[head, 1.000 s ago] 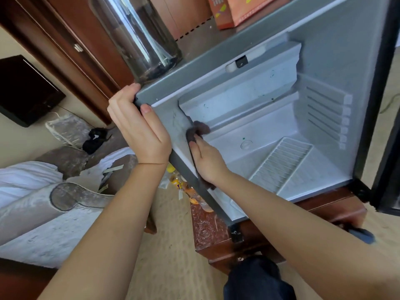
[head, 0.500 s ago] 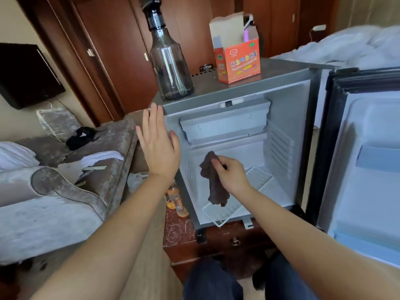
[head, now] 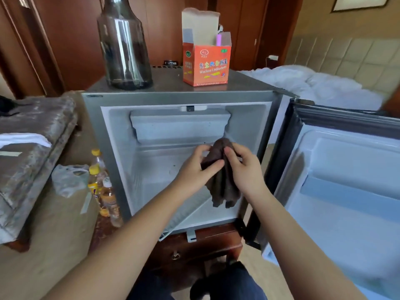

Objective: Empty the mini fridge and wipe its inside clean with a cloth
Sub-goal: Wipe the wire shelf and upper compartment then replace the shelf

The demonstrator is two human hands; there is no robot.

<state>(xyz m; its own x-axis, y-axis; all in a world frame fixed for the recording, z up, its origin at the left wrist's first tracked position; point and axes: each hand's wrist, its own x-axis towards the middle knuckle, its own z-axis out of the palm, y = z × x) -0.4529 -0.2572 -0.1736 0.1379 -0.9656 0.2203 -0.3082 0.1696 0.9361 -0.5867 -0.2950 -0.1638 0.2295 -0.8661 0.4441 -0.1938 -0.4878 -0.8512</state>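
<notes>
The grey mini fridge (head: 101, 135) stands open on a wooden cabinet, its door (head: 346, 191) swung to the right. Its white inside holds no food; a white wire shelf (head: 186, 217) lies tilted on the floor of the compartment. A dark brown cloth (head: 223, 187) hangs in front of the opening. My left hand (head: 194, 169) pinches its upper left part. My right hand (head: 244, 167) grips its top from the right.
A dark glass spray bottle (head: 124, 44) and an orange carton (head: 205, 63) stand on the fridge top. Drink bottles (head: 101, 187) and a plastic bag (head: 69, 178) sit left of the fridge, beside a grey sofa (head: 28, 148). A bed (head: 313, 87) lies behind the door.
My left hand left the fridge's top left corner and came to the cloth. My right hand drew the cloth out from the inner left wall, and now both hands hold it.
</notes>
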